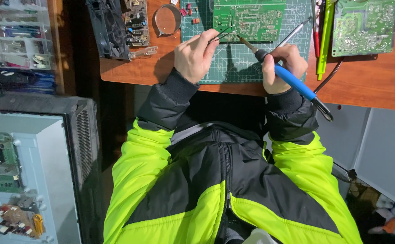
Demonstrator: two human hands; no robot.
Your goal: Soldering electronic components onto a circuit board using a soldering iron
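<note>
Tweezers (221, 35) are pinched in the left hand (196, 55), tips touching the green circuit board (250, 20) on the cutting mat (242, 61); a blue-handled soldering iron (282, 73) is gripped by the right hand (282, 67)

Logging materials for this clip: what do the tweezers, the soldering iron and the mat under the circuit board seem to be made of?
The tweezers in the left hand look like thin dark metal, judging by their slim prongs. The soldering iron in the right hand has a glossy blue handle, probably plastic, and a metal tip. The green gridded cutting mat looks matte, likely rubber or vinyl. The circuit board is green laminate with solder points.
</note>
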